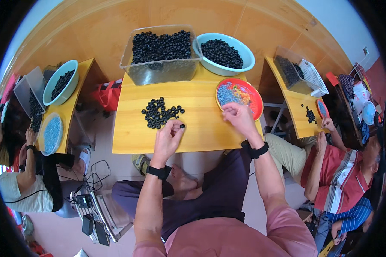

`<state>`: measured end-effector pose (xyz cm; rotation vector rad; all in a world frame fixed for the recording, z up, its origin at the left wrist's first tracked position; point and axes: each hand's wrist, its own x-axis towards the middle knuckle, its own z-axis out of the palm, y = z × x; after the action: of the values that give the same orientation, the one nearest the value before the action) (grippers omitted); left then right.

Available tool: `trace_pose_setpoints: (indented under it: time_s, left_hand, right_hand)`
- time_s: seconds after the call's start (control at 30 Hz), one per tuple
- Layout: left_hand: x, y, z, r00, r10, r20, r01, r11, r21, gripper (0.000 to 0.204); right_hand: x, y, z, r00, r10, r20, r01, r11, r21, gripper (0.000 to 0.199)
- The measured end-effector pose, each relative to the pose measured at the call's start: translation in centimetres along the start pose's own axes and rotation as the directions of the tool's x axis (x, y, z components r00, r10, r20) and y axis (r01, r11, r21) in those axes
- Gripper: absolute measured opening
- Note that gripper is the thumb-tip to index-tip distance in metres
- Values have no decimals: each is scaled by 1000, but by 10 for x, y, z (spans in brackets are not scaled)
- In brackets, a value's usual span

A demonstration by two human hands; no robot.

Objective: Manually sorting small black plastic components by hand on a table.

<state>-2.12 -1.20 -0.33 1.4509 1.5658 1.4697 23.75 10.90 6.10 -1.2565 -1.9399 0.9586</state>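
Observation:
A small wooden table [201, 137] stands in front of me. A loose pile of small black rings [159, 112] lies on it left of centre. My left hand [168, 138] rests at the pile's near edge with fingertips pinched on one black ring [182, 126]. My right hand [239, 118] hovers with curled fingers at the near rim of a red plate with small blue pieces [239, 95]; whether it holds anything is hidden. Both wrists wear black bands.
At the table's back stand a clear plastic bin [161, 70] and a pale green bowl [227, 64], both full of black rings. A person on the left [25, 180] and one on the right [334, 171] work at similar tables [75, 103] [298, 111]. Cables and boxes [94, 214] lie on the floor.

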Motion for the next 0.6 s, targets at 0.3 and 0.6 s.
trace_pose_setpoints:
  time_s: [0.3,0.6]
  left_hand:
    - [11,-6,3,977,-191,99,215,880,-423,22]
    - [13,-8,-6,970,-237,60,238,854,-463,20]
  right_hand:
    - [-14,-27,112,975,-217,42,210,970,120,18]
    - [-23,-42,138,935,-352,-49,348,935,-69,14]
